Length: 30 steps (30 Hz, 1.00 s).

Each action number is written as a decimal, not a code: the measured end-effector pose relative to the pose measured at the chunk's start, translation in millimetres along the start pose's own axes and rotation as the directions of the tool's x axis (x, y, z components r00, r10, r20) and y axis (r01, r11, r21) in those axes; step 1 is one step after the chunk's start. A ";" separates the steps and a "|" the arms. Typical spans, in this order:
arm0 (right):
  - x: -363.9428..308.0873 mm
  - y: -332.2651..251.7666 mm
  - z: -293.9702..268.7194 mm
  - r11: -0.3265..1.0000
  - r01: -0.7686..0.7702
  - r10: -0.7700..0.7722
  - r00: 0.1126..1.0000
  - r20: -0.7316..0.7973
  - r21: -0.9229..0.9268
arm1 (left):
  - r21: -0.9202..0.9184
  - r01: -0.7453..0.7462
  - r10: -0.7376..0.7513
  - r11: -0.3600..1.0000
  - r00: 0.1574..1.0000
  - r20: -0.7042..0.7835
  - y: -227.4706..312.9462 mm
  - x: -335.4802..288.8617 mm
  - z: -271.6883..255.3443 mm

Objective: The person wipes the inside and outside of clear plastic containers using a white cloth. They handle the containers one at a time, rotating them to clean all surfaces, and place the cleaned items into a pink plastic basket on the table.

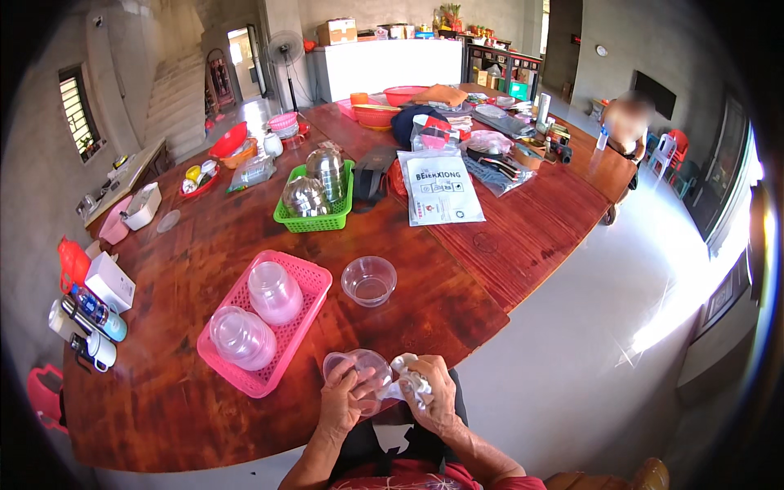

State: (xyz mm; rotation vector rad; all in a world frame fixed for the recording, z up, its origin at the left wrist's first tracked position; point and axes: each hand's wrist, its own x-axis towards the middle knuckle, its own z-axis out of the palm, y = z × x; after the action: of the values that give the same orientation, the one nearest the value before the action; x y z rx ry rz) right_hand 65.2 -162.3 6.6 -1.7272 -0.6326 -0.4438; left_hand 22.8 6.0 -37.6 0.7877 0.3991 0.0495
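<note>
Left hand (347, 400) grips a clear plastic bowl (359, 367) at the near table (180, 392) edge. Right hand (431, 394) closed on a white cloth (408, 377), pressed against the bowl. Another clear bowl (369, 280) sits beyond, beside pink basket (314, 282) of stacked bowls

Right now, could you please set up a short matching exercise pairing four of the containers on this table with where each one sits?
Things:
1. Clear plastic bowl in the left hand
2. Empty clear bowl
3. Pink basket
4. Green basket

Places or contents:
A. Holds shiny steel bowls
B. Stands alone on the bare wood, right of the pink basket
C. Holds upturned clear bowls
D. At the near table edge, with the right hand pressing a white cloth against it

Pairs: 1-D, 2-B, 3-C, 4-A
</note>
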 end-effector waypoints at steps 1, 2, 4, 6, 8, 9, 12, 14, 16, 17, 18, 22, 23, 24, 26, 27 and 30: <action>-2.1 -2.5 2.1 0.977 0.177 -0.170 0.983 0.066 -0.118 | -0.080 0.035 -0.026 0.996 0.993 0.115 -10.9 1.2 -6.3; -5.4 -6.2 3.6 0.908 0.351 -0.323 0.934 0.150 -0.230 | -0.125 0.025 -0.014 0.992 0.996 0.090 -22.0 5.3 -3.9; -11.8 -14.9 10.0 0.855 0.428 -0.391 0.903 0.180 -0.293 | -0.124 0.067 -0.046 0.990 0.986 0.162 -28.9 9.8 -5.8; 3.7 -14.9 4.5 0.885 0.407 -0.362 0.907 0.217 -0.227 | -0.082 0.114 -0.093 0.990 0.970 0.226 -19.4 -0.9 1.9; 20.2 -8.6 0.5 0.930 0.359 -0.325 0.902 0.283 -0.077 | -0.005 0.164 -0.157 0.987 0.954 0.255 -15.9 -4.4 -0.5; 27.7 -6.0 0.1 0.932 0.354 -0.313 0.892 0.325 -0.074 | 0.048 0.191 -0.197 0.980 0.947 0.256 -19.6 -5.8 -7.5; 39.5 17.4 10.0 0.955 0.032 -0.185 0.841 0.508 0.296 | 0.176 0.201 -0.244 0.964 0.928 0.281 -15.4 -11.9 -3.9; 41.8 18.7 9.8 0.897 -0.292 0.009 0.762 0.647 0.332 | 0.248 0.213 -0.278 0.945 0.922 0.268 -23.3 -8.7 -15.1; 41.7 20.6 11.4 0.841 -0.433 0.088 0.701 0.708 0.324 | 0.245 0.183 -0.251 0.952 0.925 0.284 -24.8 -5.0 -21.6; 40.3 19.2 10.1 0.852 -0.413 0.087 0.719 0.689 0.323 | 0.224 0.191 -0.254 0.956 0.920 0.299 -21.8 -4.8 -19.2; 35.9 18.0 9.5 0.864 -0.385 0.103 0.766 0.635 0.325 | 0.204 0.200 -0.257 0.958 0.914 0.313 -19.5 -5.0 -16.4; 18.9 0.9 8.2 0.941 -0.183 0.067 0.924 0.375 0.284 | 0.006 0.186 -0.179 0.983 0.937 0.300 -19.6 -3.6 -8.7; 15.1 -5.6 8.3 0.982 -0.005 -0.053 0.951 0.304 0.188 | -0.089 0.186 -0.149 0.978 0.936 0.320 -25.6 5.4 -16.9; 9.9 -8.3 10.0 0.983 0.165 -0.179 0.953 0.244 0.077 | -0.182 0.190 -0.121 0.965 0.934 0.335 -27.8 9.9 -18.0; -11.3 -12.9 21.6 0.945 0.317 -0.298 0.935 0.194 -0.076 | -0.277 0.171 -0.059 0.946 0.926 0.373 -23.5 15.1 -12.5; -24.0 -12.5 28.1 0.945 0.307 -0.285 0.942 0.179 -0.111 | -0.314 0.166 -0.063 0.935 0.948 0.313 -19.2 12.5 -5.3; -41.0 -6.4 39.6 0.979 0.197 -0.190 0.976 0.107 -0.059 | -0.343 0.152 -0.083 0.927 0.974 0.209 -22.7 20.1 -4.0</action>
State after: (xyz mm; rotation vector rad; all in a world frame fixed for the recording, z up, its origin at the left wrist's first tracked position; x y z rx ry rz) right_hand 27.8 -130.2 -22.7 -1.7689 -0.8727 -0.5220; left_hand 37.5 -3.5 -62.6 0.4021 0.2437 -0.0651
